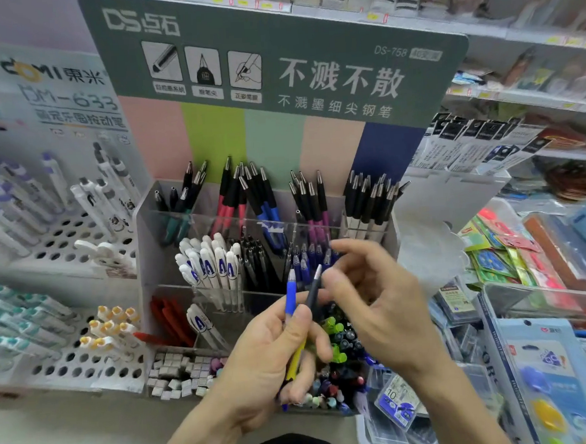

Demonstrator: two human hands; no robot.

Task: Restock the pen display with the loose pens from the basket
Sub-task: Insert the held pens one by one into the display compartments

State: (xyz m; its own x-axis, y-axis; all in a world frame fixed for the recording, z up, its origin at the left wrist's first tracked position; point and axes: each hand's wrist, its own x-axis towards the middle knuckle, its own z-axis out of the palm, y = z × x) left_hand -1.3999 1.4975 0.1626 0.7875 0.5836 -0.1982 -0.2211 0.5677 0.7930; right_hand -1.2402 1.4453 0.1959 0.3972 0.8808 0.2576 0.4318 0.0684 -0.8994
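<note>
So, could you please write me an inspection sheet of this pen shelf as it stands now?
Surface: clear tiered pen display, compartments partly filled.
Job's things: blue pen and black pen in left hand; basket not seen.
Clutter: white pens, red pens, small erasers in front.
Grippers: left hand grips several pens; right hand pinches at the black pen's tip, blurred.
Cables: nothing seen.
Surroundings: green header card, perforated pen rack leftward, packaged stationery rightward.

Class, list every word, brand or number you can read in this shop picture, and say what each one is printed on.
"DS 点石", "DS-758", "不溅不散", "不溅墨细尖钢笔": green header card of the pen display.
"东米", "DM-633": white display card on the left.
"A": white pens.
"10": packet at lower right.
Shelf price tags, other packets: too blurred.
</note>
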